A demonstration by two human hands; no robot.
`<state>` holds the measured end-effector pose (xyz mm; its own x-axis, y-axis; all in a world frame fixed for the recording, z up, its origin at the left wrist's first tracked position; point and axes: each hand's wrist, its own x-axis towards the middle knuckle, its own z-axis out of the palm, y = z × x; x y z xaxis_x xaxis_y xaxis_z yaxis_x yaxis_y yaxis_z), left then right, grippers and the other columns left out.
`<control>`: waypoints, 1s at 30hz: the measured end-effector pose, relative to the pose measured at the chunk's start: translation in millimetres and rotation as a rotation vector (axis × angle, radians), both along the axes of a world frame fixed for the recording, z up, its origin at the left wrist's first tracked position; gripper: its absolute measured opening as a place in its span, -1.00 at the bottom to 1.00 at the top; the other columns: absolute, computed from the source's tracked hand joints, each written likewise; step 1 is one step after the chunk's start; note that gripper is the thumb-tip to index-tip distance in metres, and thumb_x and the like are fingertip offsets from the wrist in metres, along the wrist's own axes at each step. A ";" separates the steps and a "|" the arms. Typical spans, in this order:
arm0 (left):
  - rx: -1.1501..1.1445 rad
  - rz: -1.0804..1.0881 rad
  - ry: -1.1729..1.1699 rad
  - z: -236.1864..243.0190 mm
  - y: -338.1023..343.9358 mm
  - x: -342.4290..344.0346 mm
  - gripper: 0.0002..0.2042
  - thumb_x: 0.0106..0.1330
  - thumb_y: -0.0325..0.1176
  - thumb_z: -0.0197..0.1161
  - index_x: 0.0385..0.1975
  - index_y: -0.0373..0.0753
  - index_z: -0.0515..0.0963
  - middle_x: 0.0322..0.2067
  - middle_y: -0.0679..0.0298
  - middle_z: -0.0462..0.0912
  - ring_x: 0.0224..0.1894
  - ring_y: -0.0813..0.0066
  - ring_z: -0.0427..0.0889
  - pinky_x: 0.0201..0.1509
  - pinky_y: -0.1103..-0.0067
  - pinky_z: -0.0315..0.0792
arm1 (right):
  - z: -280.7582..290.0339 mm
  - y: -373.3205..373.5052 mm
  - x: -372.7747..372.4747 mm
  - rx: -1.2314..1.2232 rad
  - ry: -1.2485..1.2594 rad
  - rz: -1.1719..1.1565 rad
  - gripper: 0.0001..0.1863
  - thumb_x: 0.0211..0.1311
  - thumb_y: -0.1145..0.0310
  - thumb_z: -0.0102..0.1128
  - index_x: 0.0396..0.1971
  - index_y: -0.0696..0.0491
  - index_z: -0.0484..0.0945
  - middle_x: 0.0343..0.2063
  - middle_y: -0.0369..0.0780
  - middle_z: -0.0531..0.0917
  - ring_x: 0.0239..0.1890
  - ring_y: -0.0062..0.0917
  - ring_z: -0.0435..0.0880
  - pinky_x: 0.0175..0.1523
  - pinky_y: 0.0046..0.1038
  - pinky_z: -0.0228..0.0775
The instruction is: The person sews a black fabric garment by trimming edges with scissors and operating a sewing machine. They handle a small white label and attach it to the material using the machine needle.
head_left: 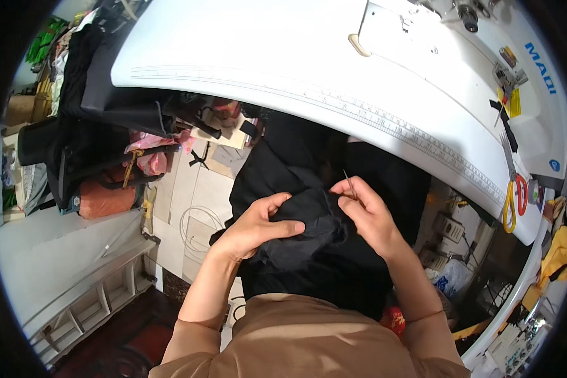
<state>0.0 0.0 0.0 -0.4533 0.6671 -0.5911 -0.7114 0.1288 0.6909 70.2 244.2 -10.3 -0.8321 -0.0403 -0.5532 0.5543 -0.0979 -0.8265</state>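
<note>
Black fabric [296, 249] lies bunched over my lap and hangs down in front of me, below the table edge. My left hand [264, 223] is closed on a fold of it, the thumb lying on top and the fingers mostly hidden underneath. At the right end of that fold, my right hand [365, 211] pinches a thin, pointed metal tool [346, 178] whose tip sticks up past the fingers. Its exact kind is too small to tell. The right fingertips are close against the cloth's edge; whether they also grip it I cannot tell.
A white sewing machine table [264, 50] with a printed ruler edge spans the space ahead. Yellow-handled scissors [509, 208] and a red-handled tool [521, 195] lie at its right end. Black bags [126, 107] crowd the left, above a metal ladder [94, 302].
</note>
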 end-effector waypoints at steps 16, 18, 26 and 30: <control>-0.033 0.297 0.167 -24.2 33.8 14.1 -0.71 0.45 -0.50 0.22 0.12 -0.36 0.45 -0.14 0.38 0.61 -0.06 0.74 0.52 0.06 0.71 0.44 | -23.5 -26.8 18.9 0.691 0.740 -0.076 -0.88 0.19 0.54 0.43 -0.28 0.12 0.68 -0.35 -0.20 0.71 -0.43 -0.36 0.76 -0.38 -0.45 0.56; 0.033 0.319 0.043 -18.1 34.7 10.3 -0.69 0.43 -0.51 0.25 0.12 -0.36 0.46 -0.12 0.37 0.62 -0.05 0.73 0.54 0.07 0.70 0.45 | -22.6 -29.5 18.2 0.667 0.726 -0.100 -0.88 0.18 0.55 0.44 -0.30 0.13 0.67 -0.37 -0.18 0.71 -0.43 -0.36 0.75 -0.37 -0.45 0.56; 0.008 0.186 0.105 -35.9 26.9 10.8 -0.57 0.24 -0.57 0.40 0.13 -0.35 0.52 -0.09 0.33 0.68 -0.09 0.66 0.63 0.06 0.66 0.50 | -23.4 -25.9 1.6 0.708 0.849 -0.043 -0.87 0.15 0.55 0.45 -0.32 0.12 0.67 -0.30 -0.23 0.68 -0.44 -0.40 0.75 -0.38 -0.46 0.59; -0.005 0.180 0.013 -38.6 27.0 8.1 -0.64 0.25 -0.58 0.39 0.06 -0.35 0.56 -0.15 0.35 0.70 -0.14 0.68 0.64 0.01 0.68 0.52 | -31.9 -22.6 3.6 0.779 0.886 0.048 -0.85 0.15 0.49 0.46 -0.29 0.08 0.66 -0.26 -0.27 0.66 -0.43 -0.42 0.74 -0.38 -0.46 0.58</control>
<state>8.1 27.0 -38.6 -0.5731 0.5716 -0.5872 -0.7142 0.0030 0.7000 73.8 221.6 -42.1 -0.9450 0.0108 0.3269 -0.2533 0.6081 -0.7524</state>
